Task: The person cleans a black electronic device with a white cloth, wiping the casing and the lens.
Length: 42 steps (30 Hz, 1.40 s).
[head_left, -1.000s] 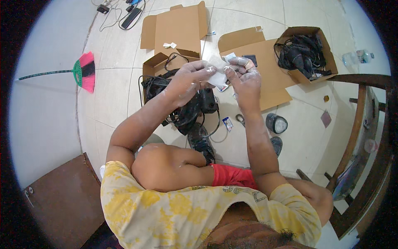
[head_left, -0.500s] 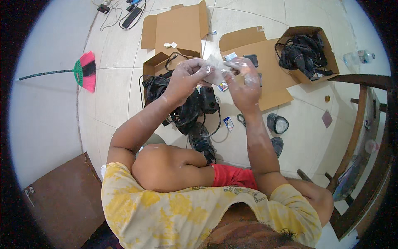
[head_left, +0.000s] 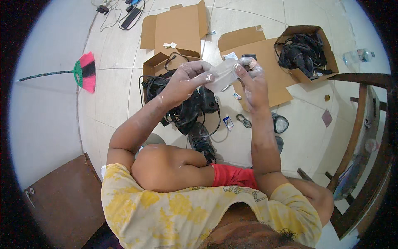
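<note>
A thin, translucent whitish sheet (head_left: 223, 75) is stretched between my two hands; its exact material I cannot tell. My left hand (head_left: 186, 82) pinches its left edge between thumb and fingers. On the other side, my right hand (head_left: 253, 85) grips the right edge, thumb on top. White powdery smears cover both hands. Below the left hand, black straps and cables (head_left: 184, 114) spill from an open cardboard box (head_left: 151, 62), with a black block-shaped device (head_left: 208, 101) beside them. A small blue-and-white packet (head_left: 228, 123) and a dark looped cord (head_left: 243, 120) lie on the floor.
At the right, another cardboard box (head_left: 329, 52) holds black gear, with its flattened flap (head_left: 275, 89) spread out. Beyond it lies a plastic bottle (head_left: 358, 56). A pink-and-black broom (head_left: 86, 72) rests at left. A wooden frame (head_left: 352, 137) stands at right; a power strip (head_left: 131, 18) is far left.
My right hand has moved slightly right and turned, drawing the sheet wider between both hands. The looped cord beneath shows more fully. My left hand has hardly shifted.
</note>
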Each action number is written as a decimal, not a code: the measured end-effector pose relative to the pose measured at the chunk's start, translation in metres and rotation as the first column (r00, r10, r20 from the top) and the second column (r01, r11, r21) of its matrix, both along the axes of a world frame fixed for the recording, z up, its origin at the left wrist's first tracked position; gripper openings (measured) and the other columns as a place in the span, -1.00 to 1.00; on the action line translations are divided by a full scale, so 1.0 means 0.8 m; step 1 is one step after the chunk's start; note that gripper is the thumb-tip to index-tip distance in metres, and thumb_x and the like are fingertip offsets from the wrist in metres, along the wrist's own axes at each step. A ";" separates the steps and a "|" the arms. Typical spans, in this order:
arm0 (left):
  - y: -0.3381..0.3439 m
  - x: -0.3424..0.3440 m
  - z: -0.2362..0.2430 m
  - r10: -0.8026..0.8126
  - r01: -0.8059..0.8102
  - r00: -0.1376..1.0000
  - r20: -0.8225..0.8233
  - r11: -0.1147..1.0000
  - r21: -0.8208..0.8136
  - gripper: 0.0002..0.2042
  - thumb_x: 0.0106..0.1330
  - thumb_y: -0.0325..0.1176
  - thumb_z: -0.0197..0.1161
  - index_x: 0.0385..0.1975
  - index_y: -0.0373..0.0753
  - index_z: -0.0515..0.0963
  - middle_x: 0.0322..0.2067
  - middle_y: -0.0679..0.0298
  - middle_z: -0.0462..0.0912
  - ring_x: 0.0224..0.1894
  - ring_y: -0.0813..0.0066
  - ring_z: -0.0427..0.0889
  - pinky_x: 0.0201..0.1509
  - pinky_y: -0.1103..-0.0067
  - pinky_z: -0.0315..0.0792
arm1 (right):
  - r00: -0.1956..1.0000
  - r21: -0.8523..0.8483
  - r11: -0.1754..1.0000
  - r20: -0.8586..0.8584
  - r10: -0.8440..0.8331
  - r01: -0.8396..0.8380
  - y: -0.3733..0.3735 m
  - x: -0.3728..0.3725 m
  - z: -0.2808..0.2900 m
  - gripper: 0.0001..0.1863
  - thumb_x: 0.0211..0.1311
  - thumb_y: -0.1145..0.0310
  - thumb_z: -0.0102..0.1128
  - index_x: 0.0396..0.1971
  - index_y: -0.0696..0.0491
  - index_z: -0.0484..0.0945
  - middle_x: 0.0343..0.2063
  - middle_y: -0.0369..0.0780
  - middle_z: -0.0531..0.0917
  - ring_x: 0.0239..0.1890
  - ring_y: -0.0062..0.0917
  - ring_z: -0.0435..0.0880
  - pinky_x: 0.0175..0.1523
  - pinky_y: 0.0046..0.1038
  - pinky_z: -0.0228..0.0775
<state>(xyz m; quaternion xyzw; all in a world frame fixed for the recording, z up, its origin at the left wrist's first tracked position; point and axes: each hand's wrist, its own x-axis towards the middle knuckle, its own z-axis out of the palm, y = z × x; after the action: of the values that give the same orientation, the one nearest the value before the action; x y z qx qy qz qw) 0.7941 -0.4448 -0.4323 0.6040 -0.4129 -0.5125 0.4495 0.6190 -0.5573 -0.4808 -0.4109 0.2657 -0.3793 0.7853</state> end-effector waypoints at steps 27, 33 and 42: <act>0.018 0.051 -0.113 0.442 -0.407 0.893 -0.087 0.874 0.266 -0.76 0.38 -0.34 0.14 -0.05 -0.29 0.58 -0.14 0.18 0.66 -0.08 0.39 0.65 -0.04 0.44 0.52 | 0.796 0.541 0.594 0.294 0.529 -0.595 0.069 0.001 -0.196 -0.41 0.43 -0.09 -0.08 0.23 0.04 0.32 0.03 -0.20 0.57 0.09 -0.41 0.54 0.20 -0.21 0.38; 0.029 0.045 -0.134 -0.050 0.244 0.640 0.767 0.960 -0.140 -0.80 0.28 -0.43 0.18 -0.13 -0.24 0.62 -0.15 0.04 0.66 -0.12 0.01 0.61 0.01 0.31 0.49 | 0.818 0.582 0.596 0.243 0.521 -0.553 0.074 -0.002 -0.166 -0.54 0.48 0.08 -0.06 0.19 0.06 0.34 0.06 -0.20 0.57 0.11 -0.42 0.54 0.25 -0.34 0.36; 0.046 0.035 -0.130 0.044 0.008 0.838 0.544 0.996 -0.093 -0.80 0.31 -0.45 0.19 -0.12 -0.29 0.65 -0.12 0.11 0.72 -0.07 0.30 0.69 0.06 0.46 0.50 | 0.881 0.625 0.621 0.347 0.320 -0.472 0.098 0.022 -0.154 -0.52 0.49 0.00 -0.18 0.22 -0.03 0.36 0.03 -0.24 0.59 0.08 -0.49 0.58 0.14 -0.30 0.47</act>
<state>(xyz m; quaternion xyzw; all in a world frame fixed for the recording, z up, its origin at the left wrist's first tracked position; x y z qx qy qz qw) 0.8218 -0.4078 -0.5365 0.7075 -0.5409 -0.2957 0.3456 0.6364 -0.4792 -0.6040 -0.0938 0.2093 -0.1075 0.9674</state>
